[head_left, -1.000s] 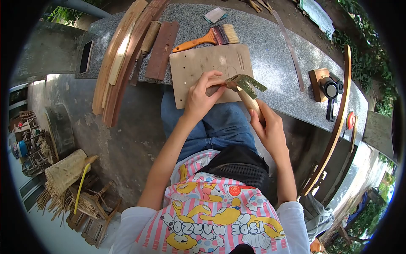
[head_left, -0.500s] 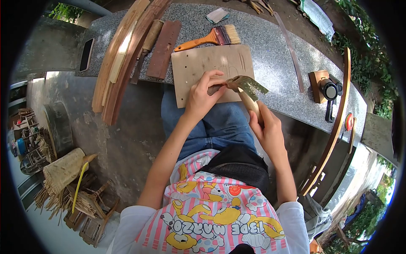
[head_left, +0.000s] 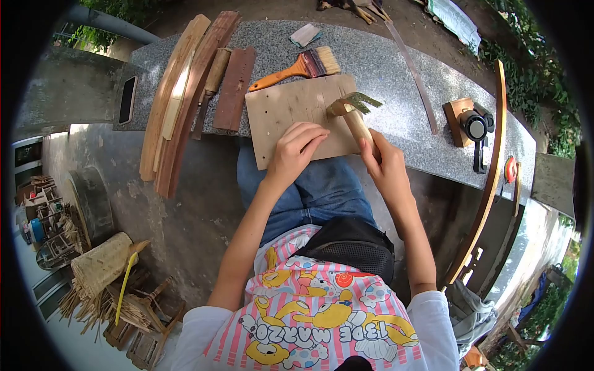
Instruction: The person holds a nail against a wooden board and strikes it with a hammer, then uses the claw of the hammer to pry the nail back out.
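Note:
My right hand [head_left: 388, 166] is wrapped around the wooden handle of a claw hammer [head_left: 357, 128]. Its metal head is over a thin wooden board [head_left: 281, 111], with the claw pointing to the right. My left hand [head_left: 296, 151] is over the board's near part, left of the hammer, thumb and fingertips pressed together; whatever they may pinch is too small to make out. The board lies partly on the stone table and partly over my lap. Small dark holes run down its left side, and faint marks show on its surface.
The speckled stone table [head_left: 405, 114] carries a paintbrush [head_left: 281, 79], a reddish wood piece [head_left: 235, 93], a wooden-handled chisel [head_left: 213, 80], long wood strips [head_left: 195, 74], a phone [head_left: 127, 100] and a clear ruler [head_left: 413, 74]. At right, a black device [head_left: 475, 128] sits near a curved wood strip [head_left: 492, 179].
My left fingers have come away from the hammer head, moving down and left of it. The hammer stays in my right hand, and the whole view has shifted slightly.

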